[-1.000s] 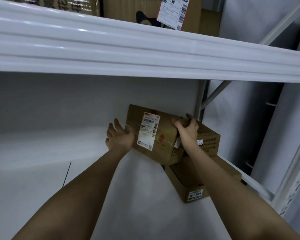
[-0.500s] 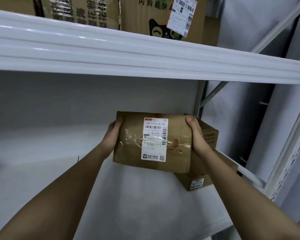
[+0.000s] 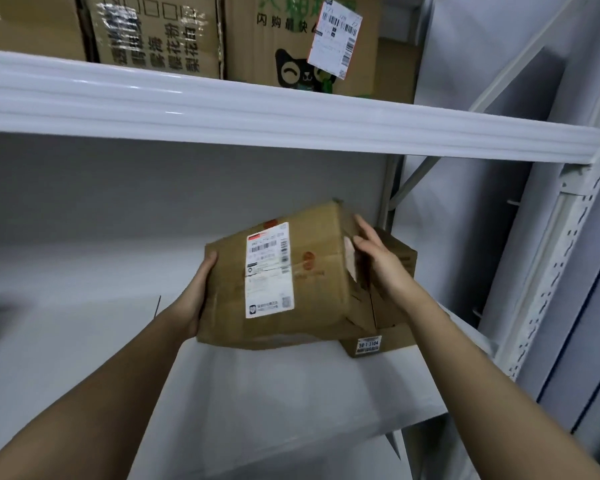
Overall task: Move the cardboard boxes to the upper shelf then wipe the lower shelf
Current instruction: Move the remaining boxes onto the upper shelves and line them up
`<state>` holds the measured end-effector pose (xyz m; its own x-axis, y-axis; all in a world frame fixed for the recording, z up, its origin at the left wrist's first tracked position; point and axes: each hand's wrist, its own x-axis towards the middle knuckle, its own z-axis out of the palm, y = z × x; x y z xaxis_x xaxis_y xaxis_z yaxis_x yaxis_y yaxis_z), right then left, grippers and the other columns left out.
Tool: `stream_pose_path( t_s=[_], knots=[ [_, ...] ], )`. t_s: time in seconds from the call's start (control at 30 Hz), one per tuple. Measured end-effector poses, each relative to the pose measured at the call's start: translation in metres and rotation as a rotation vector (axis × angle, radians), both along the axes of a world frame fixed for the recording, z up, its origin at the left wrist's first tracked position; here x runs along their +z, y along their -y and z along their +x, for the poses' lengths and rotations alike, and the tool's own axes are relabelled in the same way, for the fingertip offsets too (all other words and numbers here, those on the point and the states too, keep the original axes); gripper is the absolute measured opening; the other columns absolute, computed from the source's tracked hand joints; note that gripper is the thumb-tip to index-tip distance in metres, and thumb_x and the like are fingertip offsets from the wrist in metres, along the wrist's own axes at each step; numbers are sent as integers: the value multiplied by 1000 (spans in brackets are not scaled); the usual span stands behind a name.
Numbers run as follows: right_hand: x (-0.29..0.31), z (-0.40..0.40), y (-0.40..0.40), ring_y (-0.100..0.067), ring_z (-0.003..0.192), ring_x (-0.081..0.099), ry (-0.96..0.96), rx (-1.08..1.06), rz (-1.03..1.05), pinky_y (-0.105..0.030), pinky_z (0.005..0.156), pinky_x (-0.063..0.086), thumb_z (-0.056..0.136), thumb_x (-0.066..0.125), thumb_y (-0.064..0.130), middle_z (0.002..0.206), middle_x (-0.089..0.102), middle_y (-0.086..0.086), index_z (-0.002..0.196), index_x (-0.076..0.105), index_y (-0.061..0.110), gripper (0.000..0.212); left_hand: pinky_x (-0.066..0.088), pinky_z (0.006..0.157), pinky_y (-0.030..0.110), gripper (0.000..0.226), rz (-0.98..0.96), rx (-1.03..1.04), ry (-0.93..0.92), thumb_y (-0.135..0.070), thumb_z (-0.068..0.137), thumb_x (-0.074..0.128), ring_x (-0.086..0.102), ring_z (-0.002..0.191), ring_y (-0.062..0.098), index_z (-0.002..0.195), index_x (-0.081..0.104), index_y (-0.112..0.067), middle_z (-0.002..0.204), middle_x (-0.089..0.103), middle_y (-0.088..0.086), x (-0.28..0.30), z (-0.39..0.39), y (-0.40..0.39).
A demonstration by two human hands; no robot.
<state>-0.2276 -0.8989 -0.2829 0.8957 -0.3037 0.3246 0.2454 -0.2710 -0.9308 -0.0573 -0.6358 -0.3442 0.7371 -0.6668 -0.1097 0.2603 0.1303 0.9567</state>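
A brown cardboard box (image 3: 284, 282), creased, taped and bearing a white shipping label (image 3: 269, 270), is tilted in the air above the lower shelf (image 3: 257, 393). The left hand (image 3: 196, 299) wraps its left edge; the right hand (image 3: 374, 258) presses flat-fingered on its right end. Its label print is blurred. It hides most of two boxes (image 3: 392, 306) behind.

White lower shelf (image 3: 257, 410) bears two stacked cardboard boxes (image 3: 385, 341) at its right; upper shelf (image 3: 291, 123) carries printed cartons (image 3: 160, 32).

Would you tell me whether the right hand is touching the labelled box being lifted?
Touching. The head view shows the right hand with straight fingers pressed flat against the right end of the labelled box.
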Motion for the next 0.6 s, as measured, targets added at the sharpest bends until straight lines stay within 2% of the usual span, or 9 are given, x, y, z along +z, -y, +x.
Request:
stream_pose_path(
  t_s=[0.07, 0.1, 0.2, 0.33, 0.4, 0.47, 0.5, 0.53, 0.6],
  knots=[
    [1, -9, -1, 21, 98, 53, -20, 31, -50, 1, 72, 44, 99, 48, 26, 121, 43, 29, 148, 27, 33, 54, 58, 66, 34, 63, 53, 60, -22, -77, 80, 39, 71, 92, 29, 101, 75, -29, 109, 71, 10, -7, -8, -5],
    [1, -11, -4, 22, 93, 55, -27, 46, -66, 0, 69, 45, 98, 49, 27, 118, 44, 31, 146, 29, 36, 53, 58, 66, 34, 64, 85, 86, -36, -77, 81, 38, 71, 90, 29, 100, 75, -29, 108, 71, 10, -9, -10, -8],
    [3, -22, -11, 7, 102, 58, -27, 92, -47, -10, 72, 51, 95, 53, 33, 120, 48, 28, 137, 36, 49, 48, 57, 66, 34, 64, 116, 141, -72, -76, 81, 39, 72, 85, 30, 105, 73, -27, 105, 72, 11, -16, -21, -14],
    [2, -31, -20, -6, 110, 58, -34, 80, -35, -25, 86, 53, 95, 55, 34, 122, 50, 24, 135, 37, 52, 48, 58, 62, 33, 62, 85, 200, -59, -73, 84, 36, 72, 82, 29, 104, 73, -27, 103, 73, 11, -14, -34, -22],
    [4, -34, -25, -1, 104, 62, -38, 70, -31, -21, 80, 55, 96, 53, 30, 114, 58, 29, 136, 37, 50, 47, 57, 66, 35, 61, 68, 225, -23, -72, 86, 34, 72, 87, 29, 108, 71, -28, 105, 72, 9, -10, -38, -24],
    [6, -36, -32, 18, 95, 59, -22, 66, -37, -6, 72, 49, 97, 51, 31, 112, 58, 35, 141, 32, 45, 50, 56, 74, 38, 62, 69, 260, 28, -72, 86, 33, 71, 92, 29, 110, 70, -28, 107, 72, 8, -5, -43, -26],
    [8, -38, -38, 24, 97, 54, -14, 53, -50, -1, 76, 45, 96, 52, 38, 122, 52, 32, 145, 28, 42, 55, 55, 78, 39, 62, 79, 280, 57, -71, 87, 33, 70, 93, 29, 112, 69, -27, 106, 72, 8, -3, -46, -26],
    [8, -39, -43, 23, 109, 47, -12, 32, -63, -3, 88, 40, 91, 52, 49, 136, 42, 25, 148, 22, 41, 64, 54, 80, 40, 63, 89, 301, 84, -71, 87, 32, 70, 93, 29, 112, 68, -27, 105, 73, 8, 0, -49, -25],
    [10, -41, -53, -1, 138, 27, -44, -32, -54, -29, 115, 25, 77, 49, 70, 155, 19, 12, 150, 12, 43, 86, 55, 75, 38, 61, 102, 360, 141, -70, 88, 31, 72, 88, 26, 111, 68, -26, 99, 74, 5, 8, -57, -22]
  ],
)
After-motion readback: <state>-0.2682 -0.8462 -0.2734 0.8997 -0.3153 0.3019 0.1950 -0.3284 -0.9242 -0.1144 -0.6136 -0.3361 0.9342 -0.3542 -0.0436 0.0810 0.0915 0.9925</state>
